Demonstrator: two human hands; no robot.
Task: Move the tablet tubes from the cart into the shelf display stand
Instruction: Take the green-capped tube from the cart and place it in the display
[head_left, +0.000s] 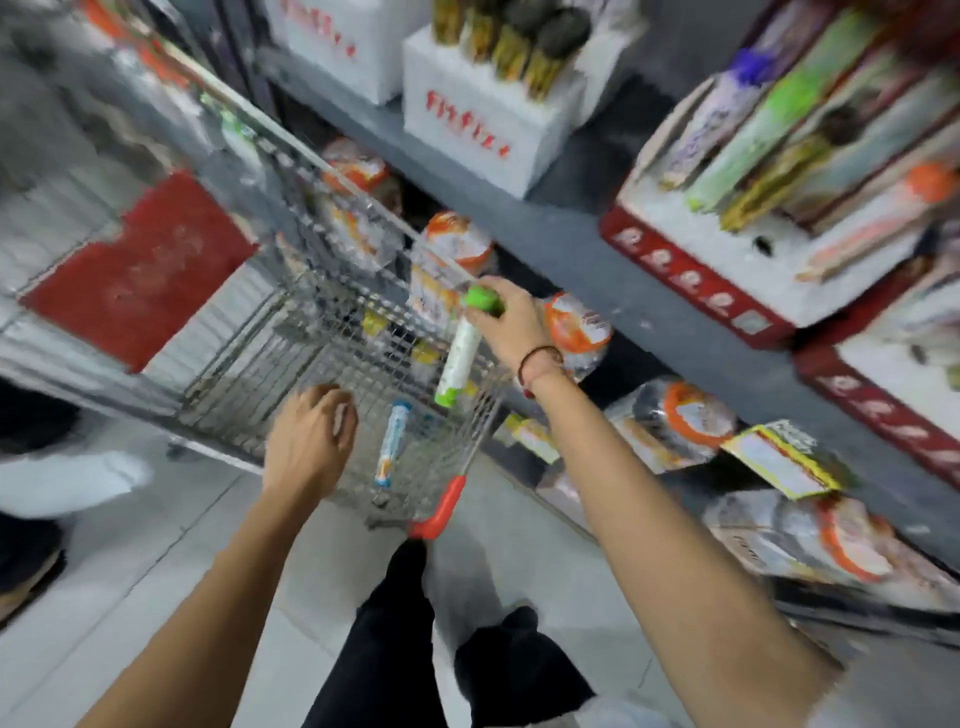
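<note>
My right hand (511, 319) grips a white tablet tube with green caps (460, 353) by its top end, holding it upright above the right side of the wire cart (291, 358). A white tube with a blue cap (392, 441) lies on the cart floor, with yellow-capped tubes (374, 322) further in. My left hand (311, 441) hovers over the cart's near rim with fingers curled and nothing in it. A white display stand with red lettering (478, 124) on the grey shelf holds several tubes. The frame is motion-blurred.
A red and white stand (696, 280) with boxed tubes sits to the right on the same shelf. Bagged goods with orange labels (576, 322) fill the lower shelf beside the cart. The cart's red handle end (441, 506) points toward my dark trouser legs. A red panel (145, 270) lies left.
</note>
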